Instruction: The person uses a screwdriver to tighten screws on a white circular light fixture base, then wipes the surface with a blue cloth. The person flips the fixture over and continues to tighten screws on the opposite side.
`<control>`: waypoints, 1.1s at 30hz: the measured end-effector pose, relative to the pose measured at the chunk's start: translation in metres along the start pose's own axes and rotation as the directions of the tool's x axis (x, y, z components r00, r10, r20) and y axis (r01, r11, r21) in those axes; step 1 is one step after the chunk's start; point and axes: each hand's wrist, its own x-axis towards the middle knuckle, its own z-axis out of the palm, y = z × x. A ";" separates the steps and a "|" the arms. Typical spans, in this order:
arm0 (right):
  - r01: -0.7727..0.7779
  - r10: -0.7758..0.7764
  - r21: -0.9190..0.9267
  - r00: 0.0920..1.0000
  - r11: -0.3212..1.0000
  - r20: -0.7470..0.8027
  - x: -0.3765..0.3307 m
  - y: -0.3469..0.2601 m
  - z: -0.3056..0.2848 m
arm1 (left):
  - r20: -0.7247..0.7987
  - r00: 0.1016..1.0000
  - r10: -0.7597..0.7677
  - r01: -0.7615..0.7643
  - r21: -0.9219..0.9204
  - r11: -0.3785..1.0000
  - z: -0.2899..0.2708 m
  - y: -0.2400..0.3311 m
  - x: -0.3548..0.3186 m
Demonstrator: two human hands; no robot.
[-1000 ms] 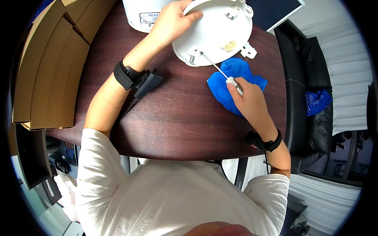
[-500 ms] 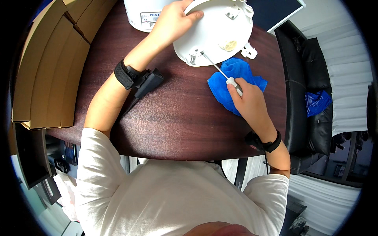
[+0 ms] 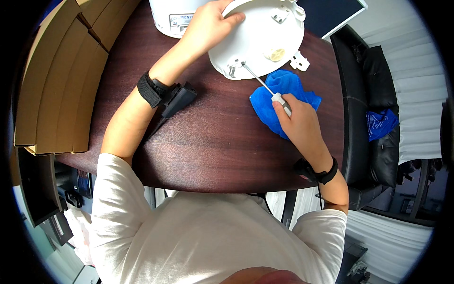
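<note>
My left hand [image 3: 213, 24] grips the left rim of a round white plastic lid [image 3: 257, 35], thumb on its inner face, and holds it tilted. In my right hand [image 3: 298, 116] is a screwdriver [image 3: 265, 85] with a white and grey handle. Its metal shaft reaches up and left, and the tip touches a small fitting [image 3: 235, 67] near the lid's lower edge. A second metal fitting [image 3: 280, 15] and a round yellowish part [image 3: 275, 54] also sit on the lid's inner face. Below the lid, partly under my right hand, lies a blue cloth [image 3: 286, 80].
A white appliance body [image 3: 165, 16] stands at the table's far side. Brown cardboard boxes [image 3: 59, 90] line the left edge of the dark wooden table [image 3: 213, 146]. A white hinge-like piece [image 3: 299, 61] is at the lid's right. Beyond the table's right edge is a black sofa [image 3: 354, 94].
Almost nothing differs. The lid has shifted very slightly, and the screwdriver stays at the same fitting.
</note>
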 end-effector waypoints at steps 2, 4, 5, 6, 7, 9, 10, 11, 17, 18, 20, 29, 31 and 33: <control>-0.017 0.017 0.005 1.000 1.000 0.021 0.001 -0.002 -0.002 | 0.000 1.000 0.002 -0.002 0.014 1.000 0.000 0.001 0.000; -0.027 0.027 0.002 0.999 1.000 0.028 0.001 -0.001 0.000 | 0.000 1.000 -0.015 0.015 0.020 1.000 0.000 0.002 0.000; -0.032 0.032 0.000 0.999 0.999 0.031 0.002 0.000 0.001 | -0.001 1.000 -0.024 0.024 0.023 0.999 0.000 0.003 -0.001; -0.030 0.030 -0.001 0.999 1.000 0.026 0.002 0.000 0.001 | 0.006 0.999 -0.035 0.035 0.017 0.999 -0.001 0.004 -0.001; -0.028 0.028 -0.001 0.999 1.000 0.021 0.001 -0.001 0.002 | 0.013 0.999 -0.045 0.045 0.011 0.999 -0.001 0.005 -0.001; -0.025 0.025 -0.008 1.000 1.000 0.018 0.001 -0.002 0.004 | 0.023 0.999 -0.047 0.047 0.006 0.999 -0.002 0.007 -0.001; -0.025 0.025 -0.015 0.999 1.000 0.019 0.000 -0.003 0.005 | 0.025 0.999 -0.038 0.038 0.006 0.999 -0.002 0.008 -0.001; -0.024 0.025 -0.021 0.999 0.999 0.021 0.000 -0.002 0.007 | 0.028 0.999 -0.030 0.030 0.007 1.000 -0.002 0.008 -0.002; -0.098 0.047 0.277 0.982 0.956 0.184 -0.007 0.012 0.024 | 0.033 0.999 0.022 -0.022 0.023 0.999 0.002 0.017 -0.004; -0.312 0.176 0.404 0.924 0.860 0.339 -0.005 0.008 0.019 | 0.031 0.999 0.023 -0.024 0.035 0.999 0.001 0.020 -0.005; -0.698 0.301 0.498 0.691 0.514 0.658 0.001 -0.007 0.009 | 0.026 0.999 0.025 -0.026 0.060 0.998 0.000 0.023 -0.006; -0.730 -0.150 0.536 0.640 -0.423 0.753 -0.019 -0.020 0.036 | 0.018 0.999 0.047 -0.048 0.062 0.997 0.001 0.023 -0.004; -0.745 -0.122 0.538 0.623 -0.393 0.773 -0.017 -0.017 0.032 | 0.023 0.999 0.033 -0.033 0.027 0.999 0.000 0.024 -0.004; -0.774 -0.046 0.566 0.601 -0.283 0.798 -0.015 -0.011 0.024 | 0.028 0.999 0.047 -0.048 0.028 0.998 -0.001 0.024 -0.005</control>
